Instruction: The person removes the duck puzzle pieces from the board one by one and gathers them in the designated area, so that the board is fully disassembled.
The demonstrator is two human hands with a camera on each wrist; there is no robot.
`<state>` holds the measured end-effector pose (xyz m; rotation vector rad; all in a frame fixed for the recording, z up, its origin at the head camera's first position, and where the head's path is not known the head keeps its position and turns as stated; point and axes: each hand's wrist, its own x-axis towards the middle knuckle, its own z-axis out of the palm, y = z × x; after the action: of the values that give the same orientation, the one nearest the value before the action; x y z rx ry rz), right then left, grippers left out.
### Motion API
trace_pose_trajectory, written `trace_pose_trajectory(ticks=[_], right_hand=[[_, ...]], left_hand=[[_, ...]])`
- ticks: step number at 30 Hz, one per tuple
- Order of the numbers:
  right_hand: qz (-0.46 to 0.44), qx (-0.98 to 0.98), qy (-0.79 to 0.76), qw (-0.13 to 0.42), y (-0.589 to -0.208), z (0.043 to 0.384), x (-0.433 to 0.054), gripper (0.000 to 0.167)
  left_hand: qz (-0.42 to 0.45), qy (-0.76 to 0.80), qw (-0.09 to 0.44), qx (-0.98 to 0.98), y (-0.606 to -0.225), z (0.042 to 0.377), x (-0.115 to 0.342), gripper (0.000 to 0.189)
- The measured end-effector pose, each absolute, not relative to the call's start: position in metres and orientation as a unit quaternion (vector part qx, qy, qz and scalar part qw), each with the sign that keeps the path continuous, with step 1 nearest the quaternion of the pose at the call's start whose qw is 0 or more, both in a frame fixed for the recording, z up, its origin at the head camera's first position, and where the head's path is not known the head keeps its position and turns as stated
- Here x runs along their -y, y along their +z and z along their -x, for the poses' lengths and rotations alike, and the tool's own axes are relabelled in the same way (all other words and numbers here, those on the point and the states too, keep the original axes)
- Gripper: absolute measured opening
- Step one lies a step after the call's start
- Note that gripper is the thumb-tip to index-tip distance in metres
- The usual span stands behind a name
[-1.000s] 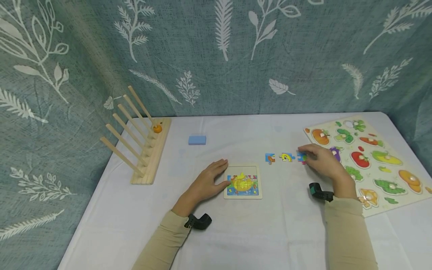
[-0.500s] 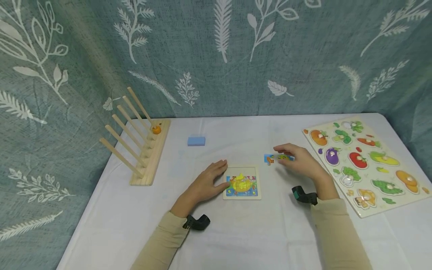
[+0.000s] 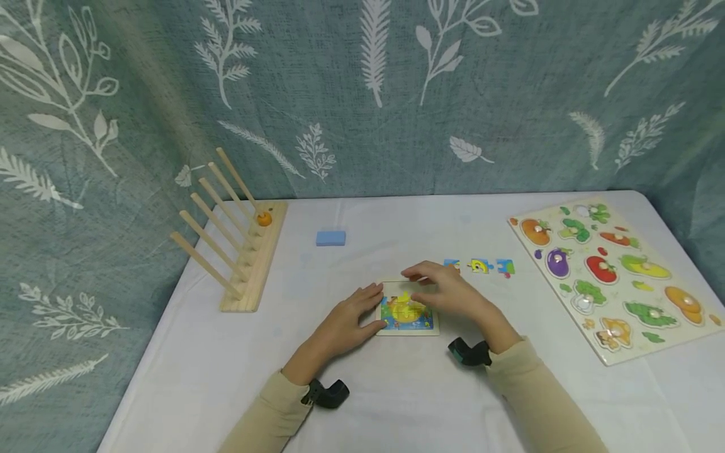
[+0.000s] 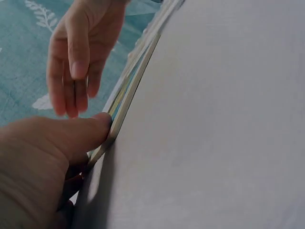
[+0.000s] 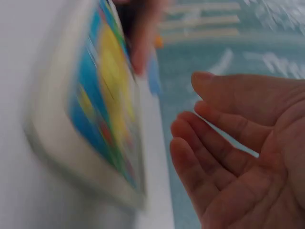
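A small jigsaw puzzle in a pale wooden frame (image 3: 408,333) shows a yellow figure on blue. My left hand (image 3: 345,322) rests against the frame's left edge. In the left wrist view, its thumb (image 4: 90,135) touches the rim while the other fingers are partly hidden. Above the puzzle's upper right hovers my right hand (image 3: 453,292), thumb and fingers apart. Nothing shows between those fingers in the right wrist view, where the puzzle (image 5: 112,90) is blurred. Behind the right hand lie three loose jigsaw pieces: one partly covered (image 3: 452,262), a yellow-and-blue one (image 3: 479,266) and a blue-green one (image 3: 506,267).
On the right is a large vegetable peg-puzzle board (image 3: 623,308). At the back left stands a wooden rack with upright pegs (image 3: 249,277), an orange piece (image 3: 264,219) on its base. A blue block (image 3: 331,238) lies behind the puzzle. A patterned curtain hangs behind the table.
My right hand has moved left from the rightmost loose piece, past the others, to above the framed puzzle. The three pieces remain in their row. My left hand stays at the frame.
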<state>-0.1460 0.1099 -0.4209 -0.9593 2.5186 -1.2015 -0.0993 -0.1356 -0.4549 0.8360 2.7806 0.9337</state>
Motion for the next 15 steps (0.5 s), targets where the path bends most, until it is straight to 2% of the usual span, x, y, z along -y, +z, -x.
trace_pose_trajectory(ticks=[6, 15], right_hand=[[0.332, -0.855, -0.383, 0.111, -0.432, 0.135, -0.082, 0.041], [0.328, -0.875, -0.336, 0.113, -0.441, 0.13, -0.074, 0.038]], left_hand=[[-0.275, 0.323, 0.026, -0.905, -0.457, 0.097, 0.136, 0.06], [-0.279, 0.323, 0.023, -0.904, -0.46, 0.099, 0.136, 0.061]])
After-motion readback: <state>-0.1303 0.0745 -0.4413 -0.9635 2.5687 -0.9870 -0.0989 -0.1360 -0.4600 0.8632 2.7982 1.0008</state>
